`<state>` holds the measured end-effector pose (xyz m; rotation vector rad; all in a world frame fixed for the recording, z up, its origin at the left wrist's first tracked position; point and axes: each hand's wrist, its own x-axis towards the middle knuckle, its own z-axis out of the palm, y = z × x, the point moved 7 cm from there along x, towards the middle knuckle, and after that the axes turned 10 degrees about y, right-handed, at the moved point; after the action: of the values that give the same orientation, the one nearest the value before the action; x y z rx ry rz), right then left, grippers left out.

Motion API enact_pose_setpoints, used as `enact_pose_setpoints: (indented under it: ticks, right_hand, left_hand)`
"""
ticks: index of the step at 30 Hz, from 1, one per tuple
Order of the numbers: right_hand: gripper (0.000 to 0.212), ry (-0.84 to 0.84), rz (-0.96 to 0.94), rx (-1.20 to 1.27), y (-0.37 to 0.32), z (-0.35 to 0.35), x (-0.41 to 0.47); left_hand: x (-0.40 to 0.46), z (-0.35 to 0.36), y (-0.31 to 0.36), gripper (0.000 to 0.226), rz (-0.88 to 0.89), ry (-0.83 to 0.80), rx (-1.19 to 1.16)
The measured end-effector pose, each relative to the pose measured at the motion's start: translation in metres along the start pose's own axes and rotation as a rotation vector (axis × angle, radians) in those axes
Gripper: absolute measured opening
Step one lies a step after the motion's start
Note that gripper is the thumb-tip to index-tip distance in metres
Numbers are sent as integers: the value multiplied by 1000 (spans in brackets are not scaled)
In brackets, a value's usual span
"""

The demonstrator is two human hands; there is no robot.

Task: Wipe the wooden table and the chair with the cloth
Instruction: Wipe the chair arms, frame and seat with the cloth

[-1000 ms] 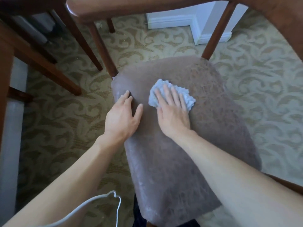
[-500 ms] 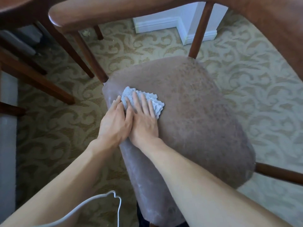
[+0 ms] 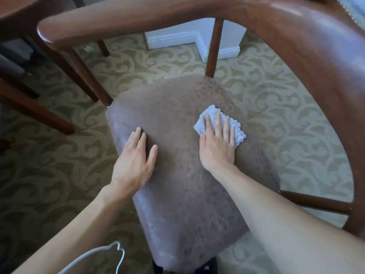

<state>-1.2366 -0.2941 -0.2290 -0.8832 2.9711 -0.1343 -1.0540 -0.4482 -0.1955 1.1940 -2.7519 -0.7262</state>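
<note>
A chair with a grey-brown padded seat (image 3: 177,190) and a curved wooden backrest rail (image 3: 296,46) fills the view. A folded light-blue cloth (image 3: 238,127) lies on the right part of the seat. My right hand (image 3: 217,143) presses flat on the cloth, fingers spread over it. My left hand (image 3: 136,157) rests flat on the left side of the seat, holding nothing, well apart from the cloth. The wooden table (image 3: 11,8) shows only as an edge at the top left.
Slanted wooden legs (image 3: 35,111) of the table or another chair stand at the left on patterned beige carpet (image 3: 286,119). A white baseboard corner (image 3: 197,40) is at the back. A white cable (image 3: 110,252) hangs at the bottom left.
My right hand slid the cloth from the seat's left edge across to the right part of the seat. My left hand stayed flat on the left side, now apart from the right.
</note>
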Motion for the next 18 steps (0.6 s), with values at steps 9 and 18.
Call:
enact_pose_setpoints:
  ticks: [9, 18]
  right_hand:
    - [59, -114, -474, 141, -106, 4, -73]
    - [62, -33, 252, 7, 54, -8, 4]
  left_hand:
    - [-5, 16, 23, 40, 174, -147, 237]
    - [-1, 10, 8, 63, -80, -91, 42]
